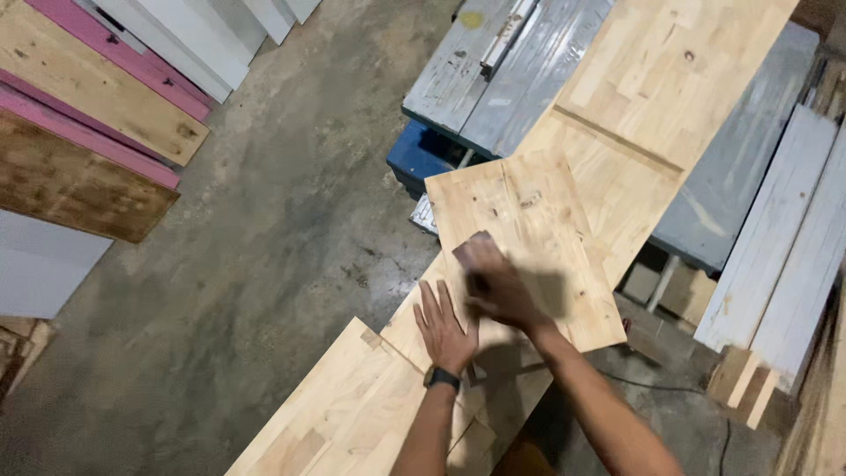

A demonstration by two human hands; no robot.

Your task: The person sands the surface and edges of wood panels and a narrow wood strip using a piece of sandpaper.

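A small pale wood board (pixel 529 234) lies askew on top of a long jointed wood panel (pixel 652 97). My left hand (pixel 442 328) rests flat with fingers apart on the near end of the long panel, a dark watch on its wrist. My right hand (pixel 498 286) is blurred with motion and grips a brownish sanding block or sandpaper piece (pixel 474 249) pressed on the small board's near left part.
A grey-blue metal table (pixel 502 66) carries the panels at the back. Grey planks (pixel 775 238) lean at the right. Stacked pink-edged and white boards (pixel 97 106) lie on the concrete floor (pixel 264 264) at the left. A cable (pixel 670 388) runs at the lower right.
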